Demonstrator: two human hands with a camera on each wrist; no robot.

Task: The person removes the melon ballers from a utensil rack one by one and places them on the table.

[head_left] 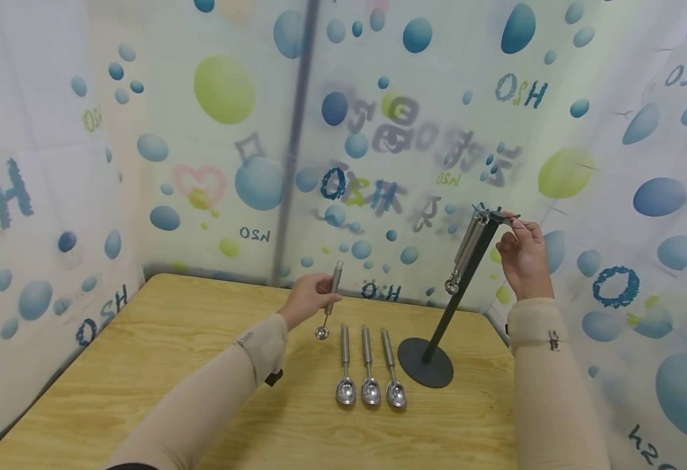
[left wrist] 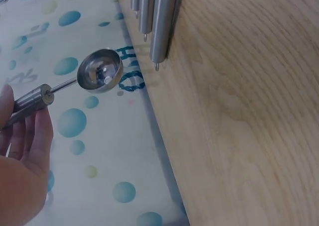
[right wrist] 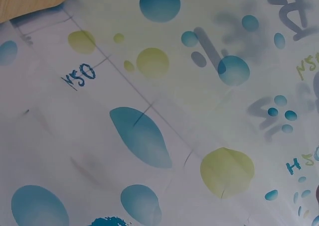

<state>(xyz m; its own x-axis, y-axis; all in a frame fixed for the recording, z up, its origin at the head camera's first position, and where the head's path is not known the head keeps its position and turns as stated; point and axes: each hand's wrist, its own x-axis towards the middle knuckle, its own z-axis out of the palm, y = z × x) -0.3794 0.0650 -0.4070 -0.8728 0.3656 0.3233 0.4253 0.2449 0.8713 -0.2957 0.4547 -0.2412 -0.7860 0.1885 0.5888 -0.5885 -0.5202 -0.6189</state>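
My left hand point(head_left: 310, 299) grips the handle of a small steel scoop point(head_left: 322, 333) with a round bowl, held above the table with the bowl downward. In the left wrist view, the hand point(left wrist: 25, 171) holds that scoop point(left wrist: 99, 70) by its thick metal handle. At the top of a black utensil stand point(head_left: 449, 320), my right hand point(head_left: 525, 254) pinches one of the hooks between fingers and thumb. Several slim steel utensils point(head_left: 466, 251) hang from the stand's left side. The right wrist view shows almost none of the right hand.
Three steel scoops point(head_left: 368, 365) with oval bowls lie side by side on the wooden table point(head_left: 161, 365), left of the stand's round base point(head_left: 425, 362). A patterned curtain point(head_left: 214, 150) rises along the table's back and side edges.
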